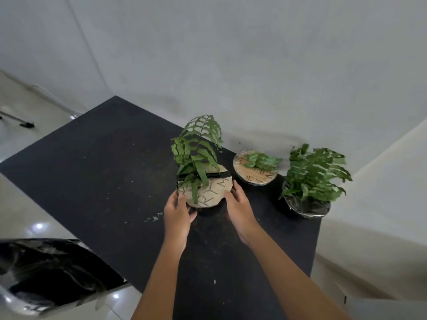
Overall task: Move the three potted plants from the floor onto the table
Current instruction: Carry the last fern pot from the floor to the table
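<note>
Three potted ferns stand on the black table [104, 162]. The nearest pot [208, 192] has a round cardboard cover with handwritten letters and tall fronds; it rests on the table top between both my hands. My left hand [176, 212] grips its left side and my right hand [239, 206] cups its right side. A second pot [255, 174], also with a lettered cardboard cover and a small fern, sits behind to the right. The third pot [307, 206], wrapped in shiny plastic with a bushy fern, stands at the table's right edge.
A chair with a shiny black plastic-covered seat [50, 273] stands at the lower left beside the table. A pale wall rises behind the table, with glossy floor tiles at left and a chair leg [20, 122] at the far left.
</note>
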A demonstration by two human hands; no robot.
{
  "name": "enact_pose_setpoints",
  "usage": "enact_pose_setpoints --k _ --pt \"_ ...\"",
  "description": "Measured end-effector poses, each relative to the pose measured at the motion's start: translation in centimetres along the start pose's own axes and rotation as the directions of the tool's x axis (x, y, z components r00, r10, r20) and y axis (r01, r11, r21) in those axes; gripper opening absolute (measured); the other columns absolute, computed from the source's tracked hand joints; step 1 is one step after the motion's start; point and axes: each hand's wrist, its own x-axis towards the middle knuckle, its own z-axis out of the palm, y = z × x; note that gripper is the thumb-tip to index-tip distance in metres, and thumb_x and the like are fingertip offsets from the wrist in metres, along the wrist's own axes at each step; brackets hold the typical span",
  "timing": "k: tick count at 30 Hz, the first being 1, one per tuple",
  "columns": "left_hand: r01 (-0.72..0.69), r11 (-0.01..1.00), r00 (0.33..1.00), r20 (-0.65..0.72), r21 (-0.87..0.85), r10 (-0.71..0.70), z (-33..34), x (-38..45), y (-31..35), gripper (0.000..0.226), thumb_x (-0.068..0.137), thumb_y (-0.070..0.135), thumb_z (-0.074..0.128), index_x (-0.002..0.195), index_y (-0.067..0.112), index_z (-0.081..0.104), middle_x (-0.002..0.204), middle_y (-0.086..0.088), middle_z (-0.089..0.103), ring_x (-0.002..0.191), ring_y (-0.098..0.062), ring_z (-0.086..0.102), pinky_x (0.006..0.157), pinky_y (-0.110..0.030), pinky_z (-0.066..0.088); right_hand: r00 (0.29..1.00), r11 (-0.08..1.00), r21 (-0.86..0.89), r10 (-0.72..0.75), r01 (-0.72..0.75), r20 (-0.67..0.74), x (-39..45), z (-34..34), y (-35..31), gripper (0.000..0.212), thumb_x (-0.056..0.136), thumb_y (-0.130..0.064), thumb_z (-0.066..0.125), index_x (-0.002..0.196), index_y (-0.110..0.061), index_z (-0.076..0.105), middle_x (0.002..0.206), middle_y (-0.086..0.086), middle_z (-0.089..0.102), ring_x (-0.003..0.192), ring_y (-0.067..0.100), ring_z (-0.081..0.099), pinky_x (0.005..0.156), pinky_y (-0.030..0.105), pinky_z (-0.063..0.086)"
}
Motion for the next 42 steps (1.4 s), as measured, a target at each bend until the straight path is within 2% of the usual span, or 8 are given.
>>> enact_pose_setpoints --k 6,12,16,20,26,33,38,42 --pt "-0.053 0.998 0.998 -0.042 -0.042 0.051 2.2 6.2 0.9 0.037 0.111 0.024 0.039 0.145 0.021 0.051 0.134 -0.005 0.064 0.122 -0.020 0.064 0.080 -0.027 0.060 1.000 0.997 -0.077 0.014 -0.015 -0.020 8.6 2.3 0.0 0.075 0.080 -0.063 0.053 0.152 -0.044 0.038 0.151 -0.012 0.053 0.135 0.014 0.052 0.113 0.047 0.046" --pt "-0.113 0.993 0.994 -0.011 0.015 0.113 4.2 14.1 2.8 0.040 0.111 0.022 0.039 0.149 0.019 0.048 0.127 0.004 0.063 0.113 -0.009 0.064 0.088 -0.033 0.059 0.999 1.000 0.006 0.019 -0.019 -0.034 15.9 4.4 -2.4 0.043 0.105 -0.032 0.046 0.147 -0.027 0.046 0.138 -0.004 0.060 0.122 0.020 0.060 0.100 0.042 0.055" --pt "-0.153 0.984 0.988 0.001 0.086 0.154 4.2 18.2 3.0 0.037 0.112 0.020 0.036 0.146 0.019 0.049 0.113 0.016 0.062 0.099 -0.001 0.063 0.070 -0.018 0.060 0.998 0.992 0.117 0.046 -0.041 -0.041 19.2 6.0 -2.5 0.041 0.106 -0.021 0.048 0.147 -0.023 0.046 0.137 -0.003 0.060 0.125 0.023 0.059 0.104 0.045 0.053" --pt "-0.149 0.982 0.984 -0.081 0.117 0.159 3.2 20.2 1.7 0.038 0.111 0.022 0.038 0.147 0.021 0.051 0.120 0.006 0.063 0.100 -0.001 0.063 0.078 -0.028 0.060 0.997 0.999 -0.019 0.035 -0.037 -0.062 20.3 7.6 -0.8 0.039 0.104 -0.025 0.049 0.142 -0.030 0.049 0.119 -0.013 0.062 0.119 0.017 0.060 0.107 0.047 0.051" --pt "-0.177 0.966 0.959 -0.186 0.190 0.212 2.6 20.1 -1.4 0.038 0.105 0.039 0.042 0.141 0.035 0.054 0.121 0.016 0.066 0.114 -0.011 0.066 0.098 -0.048 0.058 0.998 0.988 -0.151 0.009 -0.018 -0.061 20.9 8.0 -0.6 0.040 0.107 -0.021 0.040 0.146 -0.025 0.047 0.135 -0.002 0.061 0.119 0.016 0.056 0.106 0.036 0.047" --pt "-0.154 0.978 0.939 -0.287 0.142 0.190 5.2 16.0 -3.5 0.040 0.106 0.039 0.045 0.145 0.031 0.046 0.128 0.012 0.060 0.122 -0.013 0.061 0.105 -0.046 0.053 0.999 0.968 -0.251 -0.011 -0.001 -0.047 22.2 6.2 -2.4 0.044 0.107 -0.011 0.034 0.148 -0.022 0.044 0.133 0.003 0.059 0.114 0.017 0.055 0.093 0.030 0.046" --pt "-0.112 0.988 0.933 -0.332 0.106 0.141 7.0 13.7 -4.7 0.053 0.105 0.034 0.051 0.155 0.024 0.035 0.140 0.001 0.059 0.124 -0.021 0.062 0.104 -0.049 0.053 0.998 0.954 -0.301 0.002 -0.019 -0.056 21.9 5.3 -2.8 0.055 0.107 -0.015 0.036 0.160 -0.022 0.028 0.157 0.008 0.045 0.140 0.026 0.045 0.116 0.038 0.039" --pt "-0.054 0.995 0.958 -0.277 0.084 0.076 8.3 12.0 -4.6 0.064 0.103 0.030 0.057 0.159 0.024 0.028 0.151 -0.005 0.049 0.125 -0.020 0.059 0.102 -0.038 0.050 0.997 0.970 -0.239 0.036 -0.051 -0.065 19.5 4.3 -2.8 0.060 0.108 -0.018 0.038 0.163 -0.021 0.017 0.167 0.004 0.030 0.151 0.025 0.031 0.117 0.036 0.030"
